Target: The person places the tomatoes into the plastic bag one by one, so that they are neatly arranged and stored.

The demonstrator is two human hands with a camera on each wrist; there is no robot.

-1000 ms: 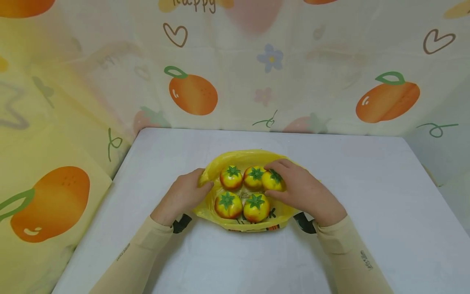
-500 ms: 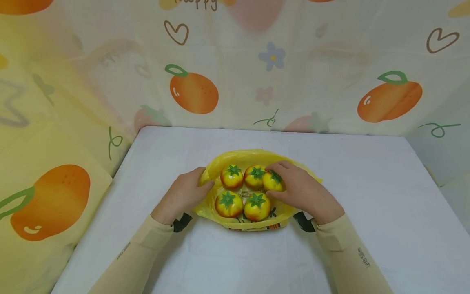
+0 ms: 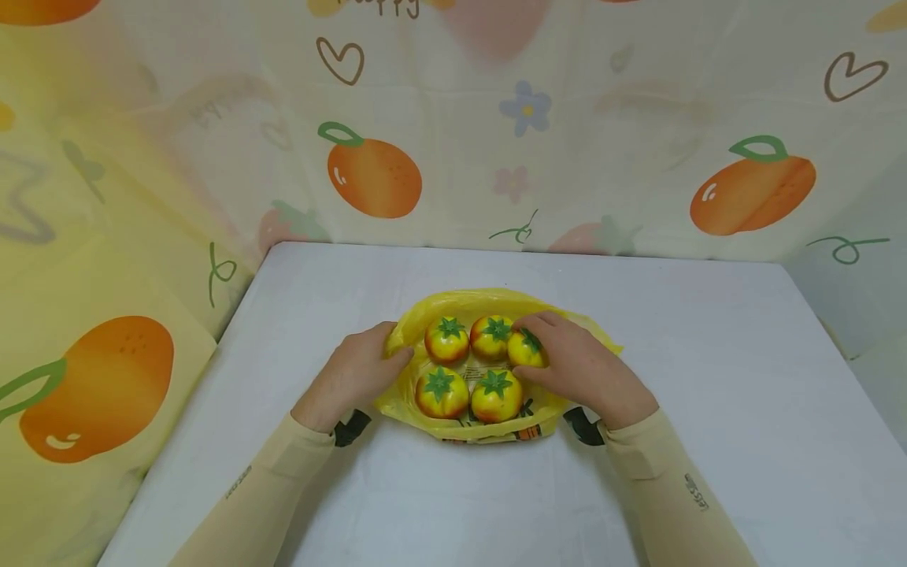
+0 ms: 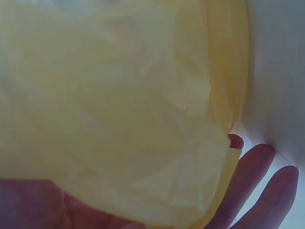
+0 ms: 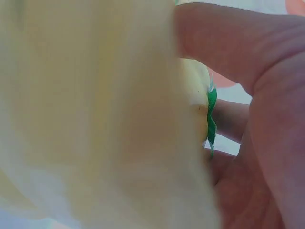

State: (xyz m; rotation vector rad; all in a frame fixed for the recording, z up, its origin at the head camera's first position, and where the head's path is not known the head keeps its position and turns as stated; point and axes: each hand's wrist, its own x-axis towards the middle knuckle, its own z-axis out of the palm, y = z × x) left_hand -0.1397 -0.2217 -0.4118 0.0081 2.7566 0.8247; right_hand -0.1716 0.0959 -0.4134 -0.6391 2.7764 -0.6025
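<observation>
A yellow plastic bag (image 3: 489, 298) lies spread wide at its mouth on the table. Inside it sit several yellow tomatoes (image 3: 447, 339) with red-orange sides and green star-shaped tops. My left hand (image 3: 357, 366) pinches the bag's left rim, thumb on the inner side; in the left wrist view the bag film (image 4: 119, 105) covers much of that hand. At the right end of the bag, my right hand (image 3: 577, 366) grips the rightmost tomato (image 3: 526, 348) between thumb and fingers. Bag film hides most of that tomato in the right wrist view, leaving its green top (image 5: 211, 114) visible.
The white table (image 3: 453, 504) extends on all sides of the bag. Behind it hangs a cloth backdrop (image 3: 453, 157) printed with oranges, hearts and flowers. A yellowish printed cloth (image 3: 142, 276) borders the table's left side.
Hands, bag and tomatoes keep nearly the same places. The right forearm has shifted slightly left, and the whole head view has moved a little.
</observation>
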